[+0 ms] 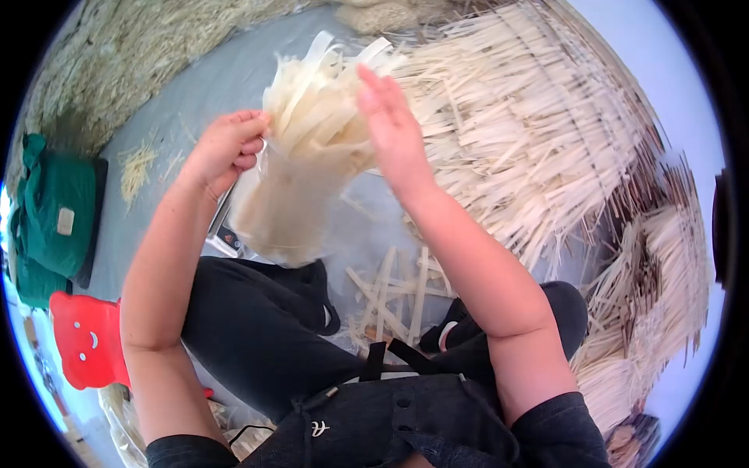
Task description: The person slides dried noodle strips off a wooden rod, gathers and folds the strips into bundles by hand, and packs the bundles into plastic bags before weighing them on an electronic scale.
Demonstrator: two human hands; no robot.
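A clear plastic bag [285, 207] stuffed with pale flat dried strips [316, 101] stands tilted in front of me, the strips sticking out of its mouth. My left hand [230, 144] is closed in a pinch on the bag's edge at the left of the opening. On the other side, my right hand [394, 136] is held flat with fingers stretched out, close beside the strips. It grips nothing; whether its palm touches them I cannot tell. Partly hidden behind the bag is a metal-edged device with a dark panel [227, 236], perhaps a scale.
A large heap of similar strips [507, 117] covers the right side. Loose strips [398, 292] lie on the grey floor between my feet. At left are a green fabric-covered item [58, 218] and a red bear-shaped panel [87, 339]. Another pale heap [94, 70] rises at upper left.
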